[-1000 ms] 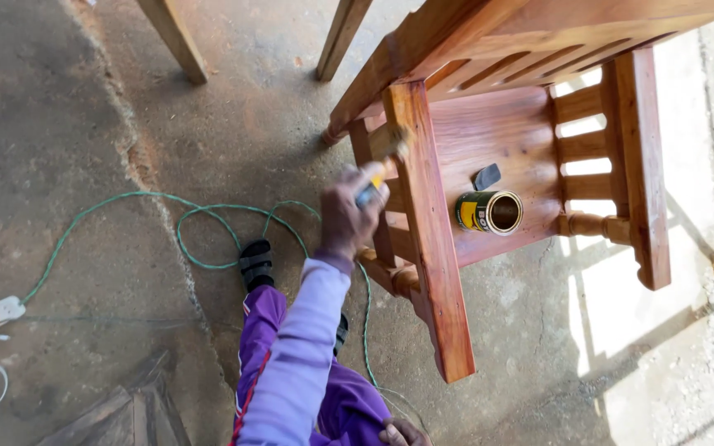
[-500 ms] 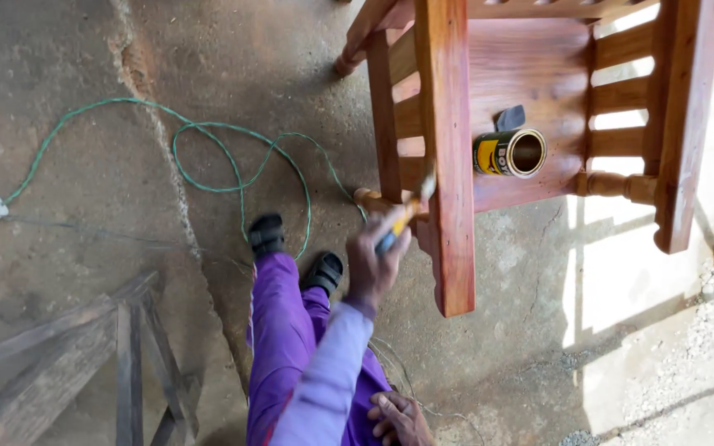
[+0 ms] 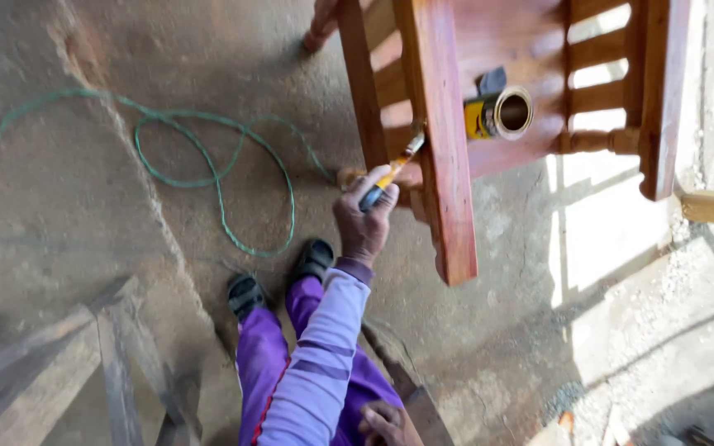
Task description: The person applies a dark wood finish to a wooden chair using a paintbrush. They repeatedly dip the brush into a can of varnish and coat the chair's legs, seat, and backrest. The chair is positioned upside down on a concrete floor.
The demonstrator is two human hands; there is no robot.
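One yellow-handled brush [image 3: 392,172] against glossy reddish chair [image 3: 448,165]

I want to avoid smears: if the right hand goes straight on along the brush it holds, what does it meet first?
Probably the red-brown armrest board of the chair: the right hand points its paintbrush up-right, bristles already at that board's edge.

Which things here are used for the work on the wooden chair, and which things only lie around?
In use:
- right hand, holding the brush
- brush, tip at the chair's side rail
- chair
- open can, on the seat

Lying about:
- green cord, looped on the floor
- grey wood frame, lower left
- left hand, resting by the leg, holding nothing
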